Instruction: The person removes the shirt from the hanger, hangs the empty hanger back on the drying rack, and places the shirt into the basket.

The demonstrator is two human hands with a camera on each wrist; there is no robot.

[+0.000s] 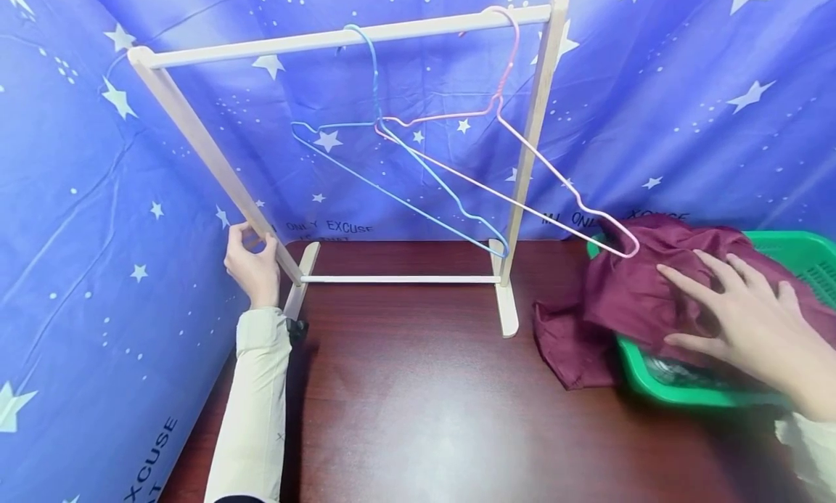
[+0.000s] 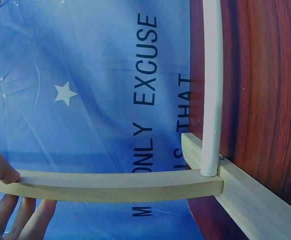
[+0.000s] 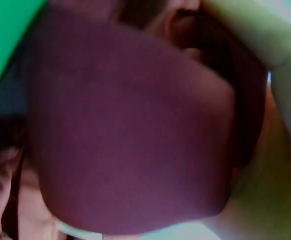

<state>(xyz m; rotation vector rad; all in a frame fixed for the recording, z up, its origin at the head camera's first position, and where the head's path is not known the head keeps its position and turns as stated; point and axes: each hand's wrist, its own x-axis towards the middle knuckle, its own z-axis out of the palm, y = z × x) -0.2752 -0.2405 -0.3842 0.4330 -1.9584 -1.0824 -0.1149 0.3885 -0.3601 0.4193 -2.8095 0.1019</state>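
My left hand (image 1: 253, 263) holds the left post of a wooden clothes rack (image 1: 196, 136) low down. In the left wrist view the thumb lies on one side of the post (image 2: 115, 186) and the fingers on the other. From the rack's top bar hang a blue wire hanger (image 1: 375, 75) and a pink wire hanger (image 1: 542, 158), both bare. At the right my right hand (image 1: 751, 321) is spread over a bunched maroon cloth (image 1: 643, 292), fingers apart. The cloth (image 3: 130, 130) fills most of the blurred right wrist view.
A green plastic basket (image 1: 679, 395) stands under the cloth, part of which spills over its left side onto the dark wood table (image 1: 418, 387). Blue star-patterned fabric (image 1: 78, 198) hangs behind and to the left. The pink hanger's lower corner reaches over the cloth.
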